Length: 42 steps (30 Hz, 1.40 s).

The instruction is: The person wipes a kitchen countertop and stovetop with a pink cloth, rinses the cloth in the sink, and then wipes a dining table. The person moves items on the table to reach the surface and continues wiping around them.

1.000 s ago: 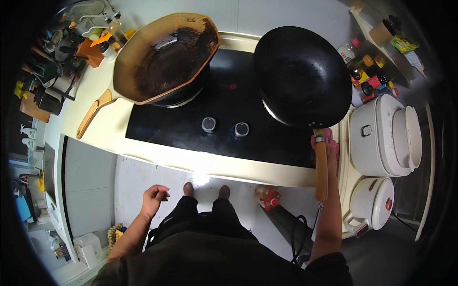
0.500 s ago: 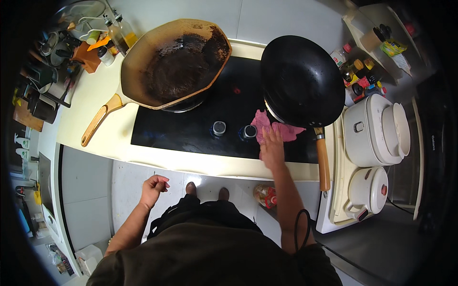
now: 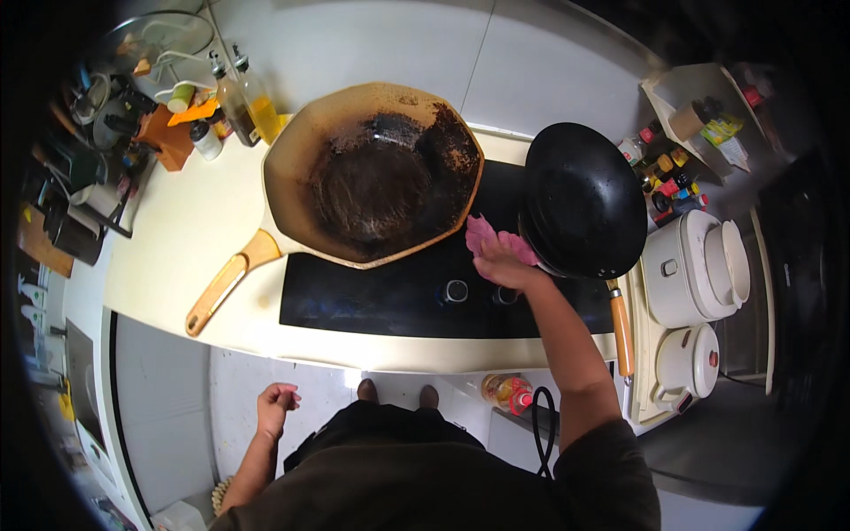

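- Left hand: low, in front of the body, over the floor. Relaxed, fingers loosely curled, holding nothing.
- Shoes: brown, on the pale floor, toes toward the table.
- Bottle: clear with a red top, right of the shoes, below the table edge. Black cable loops near it.
- Table: cream, bent by the lens. Black cooktop set in it.
- Knob: silver, near the cooktop front. Second one partly hidden by the right wrist.
- Right hand: reaching over the cooktop, palm down on the pink cloth. Fingers blurred, can't tell if they grip or just press.
- Cloth: crumpled on the cooktop, between the two pans.
- Black pan: right side of cooktop, wooden handle pointing at the person, past the front edge.
- Big pan: left side, tan with dark scorched inside, handle out over the table.
- Right side: small white pot nearer, white rice cooker behind it.
- Back left: oil bottles, near the grey wall.
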{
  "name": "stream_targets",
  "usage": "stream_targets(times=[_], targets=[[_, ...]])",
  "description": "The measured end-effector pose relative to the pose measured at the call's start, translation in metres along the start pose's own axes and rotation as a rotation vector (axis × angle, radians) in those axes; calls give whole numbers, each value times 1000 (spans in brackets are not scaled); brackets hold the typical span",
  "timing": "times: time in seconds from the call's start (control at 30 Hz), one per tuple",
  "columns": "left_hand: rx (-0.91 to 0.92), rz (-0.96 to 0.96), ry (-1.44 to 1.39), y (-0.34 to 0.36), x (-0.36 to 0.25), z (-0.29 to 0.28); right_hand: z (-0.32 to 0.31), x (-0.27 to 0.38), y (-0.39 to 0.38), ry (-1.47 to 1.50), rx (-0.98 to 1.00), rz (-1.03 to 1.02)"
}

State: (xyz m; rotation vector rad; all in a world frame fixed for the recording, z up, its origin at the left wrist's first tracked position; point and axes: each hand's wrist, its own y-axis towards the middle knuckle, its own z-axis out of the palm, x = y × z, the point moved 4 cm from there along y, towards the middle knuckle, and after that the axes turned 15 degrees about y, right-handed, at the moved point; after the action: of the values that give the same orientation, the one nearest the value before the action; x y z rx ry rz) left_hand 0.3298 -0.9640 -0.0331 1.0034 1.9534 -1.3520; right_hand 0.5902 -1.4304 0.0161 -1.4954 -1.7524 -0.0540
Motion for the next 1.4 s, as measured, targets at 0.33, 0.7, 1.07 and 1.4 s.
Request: stream_targets(times=[0.33, 0.7, 1.07, 1.4], targets=[[-23, -135, -40, 40, 12, -30, 17, 36, 27, -212, -282, -296], [49, -190, 326, -2, -55, -10, -82, 33, 165, 50, -611, 7], [18, -365, 351, -29, -62, 26, -54, 41, 169, 175, -1158, -42], [161, -154, 815, -80, 34, 17, -61, 91, 262, 753, -254, -448]])
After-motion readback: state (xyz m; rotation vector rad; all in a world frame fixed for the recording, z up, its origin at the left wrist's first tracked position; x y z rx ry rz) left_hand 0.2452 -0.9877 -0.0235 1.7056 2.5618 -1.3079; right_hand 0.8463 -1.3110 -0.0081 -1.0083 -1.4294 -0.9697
